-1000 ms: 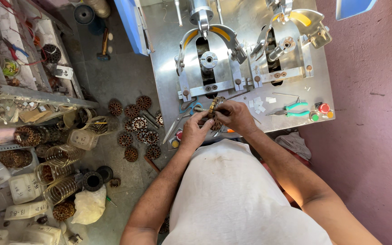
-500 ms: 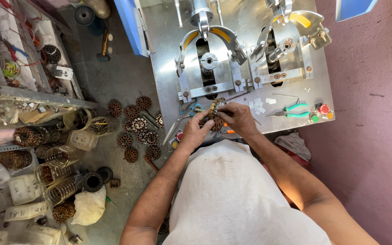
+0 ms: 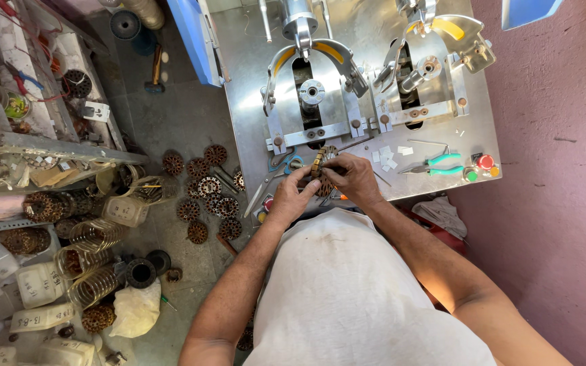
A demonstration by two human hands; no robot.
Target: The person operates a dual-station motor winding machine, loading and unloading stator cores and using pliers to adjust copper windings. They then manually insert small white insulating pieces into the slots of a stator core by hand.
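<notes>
Clear plastic jars (image 3: 96, 234) of coiled copper wire lie well left of the hands. Left hand (image 3: 291, 196) and right hand (image 3: 351, 177) both close fingers around a round copper-wound stator core (image 3: 320, 163), held between them over the steel bench (image 3: 252, 102) edge.

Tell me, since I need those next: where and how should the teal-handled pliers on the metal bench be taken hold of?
Take the teal-handled pliers by the two coated handles, coming from the right-hand end, probably with the right hand. They lie flat on the steel bench top, their thin bare jaws pointing left toward the hands; the handles lie slightly apart, with bare bench around them for a grip.
</notes>
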